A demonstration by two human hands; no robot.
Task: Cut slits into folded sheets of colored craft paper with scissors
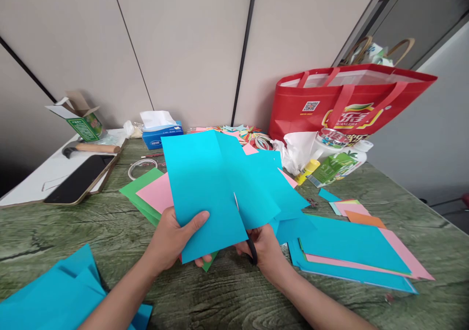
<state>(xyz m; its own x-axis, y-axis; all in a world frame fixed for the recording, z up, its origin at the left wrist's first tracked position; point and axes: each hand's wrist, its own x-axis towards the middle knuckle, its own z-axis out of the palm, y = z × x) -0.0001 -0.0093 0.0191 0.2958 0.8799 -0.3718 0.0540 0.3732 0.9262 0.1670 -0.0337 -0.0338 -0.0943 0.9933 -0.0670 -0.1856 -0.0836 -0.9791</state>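
My left hand (176, 239) grips a blue sheet of paper (200, 188) by its lower left part, thumb on top and fingers underneath. My right hand (266, 252) is closed around a pair of scissors (252, 251) with black handles. Their blades reach into the sheet from its lower edge, mostly hidden by the paper, and a slit shows where the right part (252, 198) bends away. Beneath and behind the sheet lie green paper (141, 188) and pink paper (157, 193). More blue pieces (278, 183) spread just to the right.
Blue paper (47, 291) lies at the front left, and a stack of coloured sheets (351, 244) at the right. Farther back are a phone (80, 178), a hammer (95, 148), a tissue box (161, 135), a glue stick (307, 172) and a red bag (304, 120).
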